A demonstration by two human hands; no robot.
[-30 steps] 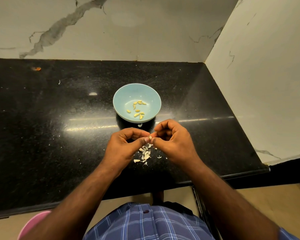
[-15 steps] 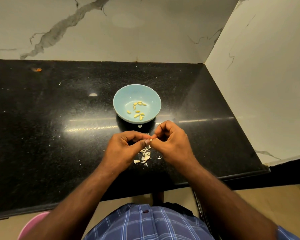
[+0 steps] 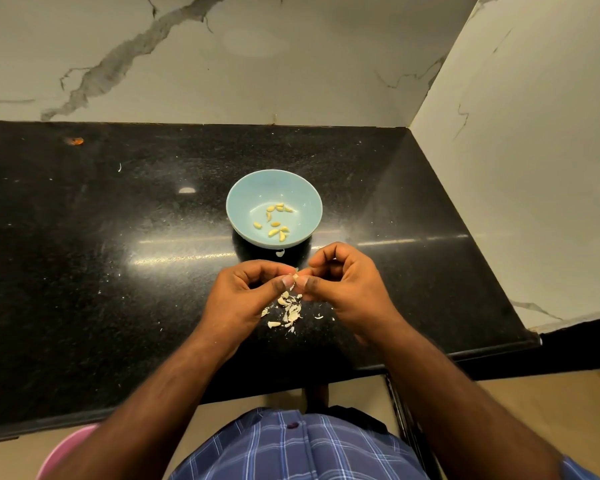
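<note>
Both hands meet over the black countertop [image 3: 84, 258], just in front of the light blue bowl [image 3: 243, 192]. The left hand [image 3: 243, 299] and right hand [image 3: 347, 289] each have fingers curled, pinching one tiny pale seed [image 3: 296, 277] between their thumbs and fingertips. A little pile of shell bits [image 3: 290, 311] sits on the counter right below. The bowl holds a few yellowish peeled kernels [image 3: 278, 221].

Head camera looks forward and down, close above the countertop [image 3: 118, 271].
</note>
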